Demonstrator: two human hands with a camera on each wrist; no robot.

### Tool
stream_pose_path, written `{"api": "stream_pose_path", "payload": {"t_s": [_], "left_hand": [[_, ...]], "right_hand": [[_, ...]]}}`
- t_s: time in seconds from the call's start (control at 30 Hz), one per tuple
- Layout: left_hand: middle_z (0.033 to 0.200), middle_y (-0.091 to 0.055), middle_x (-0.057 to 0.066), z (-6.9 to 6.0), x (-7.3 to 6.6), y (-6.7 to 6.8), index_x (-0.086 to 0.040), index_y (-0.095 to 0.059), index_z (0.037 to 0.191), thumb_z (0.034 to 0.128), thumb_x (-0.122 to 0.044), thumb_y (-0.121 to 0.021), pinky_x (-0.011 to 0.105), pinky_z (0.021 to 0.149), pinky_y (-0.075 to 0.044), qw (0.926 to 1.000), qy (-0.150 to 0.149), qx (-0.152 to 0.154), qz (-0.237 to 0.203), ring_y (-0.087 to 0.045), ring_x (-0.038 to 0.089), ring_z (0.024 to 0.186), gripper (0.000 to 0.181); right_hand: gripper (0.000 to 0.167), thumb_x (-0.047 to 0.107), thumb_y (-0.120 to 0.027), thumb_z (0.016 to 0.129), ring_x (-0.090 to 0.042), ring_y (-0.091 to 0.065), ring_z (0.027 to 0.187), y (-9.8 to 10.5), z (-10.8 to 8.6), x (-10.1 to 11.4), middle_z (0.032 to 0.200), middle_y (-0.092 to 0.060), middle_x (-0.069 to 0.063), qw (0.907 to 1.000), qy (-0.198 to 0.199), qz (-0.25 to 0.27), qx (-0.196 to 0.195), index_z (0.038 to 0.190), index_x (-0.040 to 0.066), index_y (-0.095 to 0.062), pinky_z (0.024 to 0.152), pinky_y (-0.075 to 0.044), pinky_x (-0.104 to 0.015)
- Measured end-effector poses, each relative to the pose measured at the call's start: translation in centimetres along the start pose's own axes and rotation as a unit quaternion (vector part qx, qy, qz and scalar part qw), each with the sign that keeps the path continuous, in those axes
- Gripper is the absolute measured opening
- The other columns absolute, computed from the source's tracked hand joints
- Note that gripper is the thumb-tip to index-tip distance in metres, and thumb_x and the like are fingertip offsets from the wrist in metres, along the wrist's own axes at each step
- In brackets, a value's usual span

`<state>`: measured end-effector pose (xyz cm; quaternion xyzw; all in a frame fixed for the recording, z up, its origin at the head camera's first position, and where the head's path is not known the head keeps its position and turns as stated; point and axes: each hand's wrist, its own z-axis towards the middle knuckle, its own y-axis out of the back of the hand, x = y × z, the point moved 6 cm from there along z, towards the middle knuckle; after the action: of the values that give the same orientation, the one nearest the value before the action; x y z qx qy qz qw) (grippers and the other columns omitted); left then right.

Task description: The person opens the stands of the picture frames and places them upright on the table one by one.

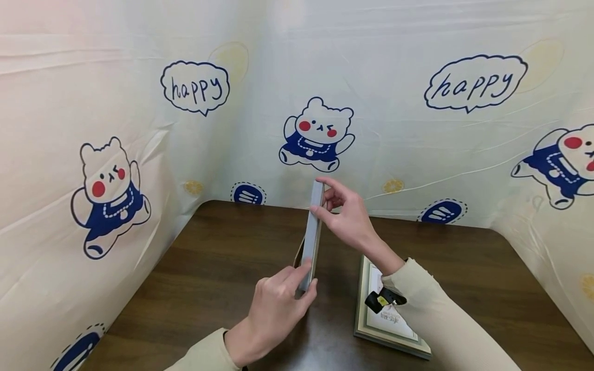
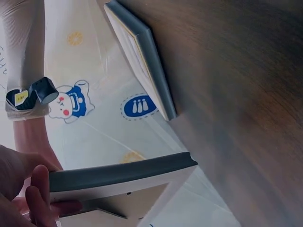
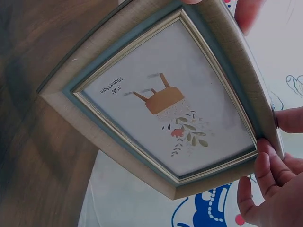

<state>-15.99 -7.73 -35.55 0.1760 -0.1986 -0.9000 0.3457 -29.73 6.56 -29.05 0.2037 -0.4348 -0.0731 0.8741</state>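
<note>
In the head view a picture frame (image 1: pixel 312 232) is held up edge-on above the table. My left hand (image 1: pixel 271 309) pinches its lower near end; my right hand (image 1: pixel 348 216) pinches its upper far end. The right wrist view shows the front of this picture frame (image 3: pixel 156 104), with a beige and blue-green border round a printed chair with flowers, and my right hand (image 3: pixel 279 189) on its edge. In the left wrist view the held frame's grey side (image 2: pixel 123 174) and part of its back show, with a hand's fingers (image 2: pixel 42 198) at one end.
A second picture frame (image 1: pixel 394 335) lies on the brown wooden table (image 1: pixel 185 288), partly under my right forearm. Pale cloth (image 1: pixel 394 149) printed with bears and the word happy hangs round the table's back and sides.
</note>
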Motion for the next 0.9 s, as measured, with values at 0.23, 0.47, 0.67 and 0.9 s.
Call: {"api": "stream_pose_path", "payload": {"t_s": [0.23, 0.47, 0.67, 0.9], "left_hand": [[0.069, -0.064, -0.001, 0.3, -0.6, 0.1, -0.005, -0.079, 0.109, 0.0719, -0.011, -0.094, 0.02, 0.041, -0.044, 0.9995, -0.02, -0.003, 0.025, -0.055, 0.008, 0.047, 0.04], [0.07, -0.064, 0.0, 0.3, -0.7, 0.0, -0.006, -0.076, 0.108, 0.0725, -0.015, -0.095, 0.021, 0.038, -0.04, 0.9982, -0.019, 0.021, 0.052, -0.052, 0.011, 0.042, 0.041], [0.069, -0.063, 0.0, 0.4, -0.9, -0.2, -0.006, -0.073, 0.105, 0.0739, -0.014, -0.095, 0.022, 0.038, -0.042, 0.9975, -0.01, 0.047, 0.052, -0.052, 0.011, 0.042, 0.039], [0.066, -0.058, -0.002, 0.5, -1.1, -0.4, -0.009, -0.067, 0.099, 0.0741, -0.017, -0.094, 0.028, 0.036, -0.043, 0.9955, -0.011, 0.056, 0.075, -0.053, 0.013, 0.041, 0.038]], "right_hand": [[0.05, 0.004, -0.077, 0.094, -0.028, -0.06, 0.081, 0.0, 0.0, 0.0, 0.095, -0.068, -0.011, 0.9998, -0.001, 0.017, 0.014, 0.142, 0.005, -0.061, 0.078, -0.053, -0.039], [0.048, 0.002, -0.075, 0.094, -0.028, -0.058, 0.082, 0.0, 0.0, -0.1, 0.093, -0.068, -0.012, 0.9993, -0.018, 0.029, 0.017, 0.14, 0.006, -0.063, 0.078, -0.049, -0.041], [0.048, 0.002, -0.076, 0.094, -0.028, -0.056, 0.081, 0.1, -0.1, 0.1, 0.092, -0.068, -0.011, 0.9989, -0.026, 0.036, 0.016, 0.14, 0.006, -0.063, 0.076, -0.047, -0.044], [0.047, 0.003, -0.076, 0.094, -0.027, -0.056, 0.08, 0.2, -0.3, 0.4, 0.091, -0.068, -0.01, 0.9989, -0.034, 0.031, 0.011, 0.139, 0.009, -0.065, 0.073, -0.047, -0.039]]}}
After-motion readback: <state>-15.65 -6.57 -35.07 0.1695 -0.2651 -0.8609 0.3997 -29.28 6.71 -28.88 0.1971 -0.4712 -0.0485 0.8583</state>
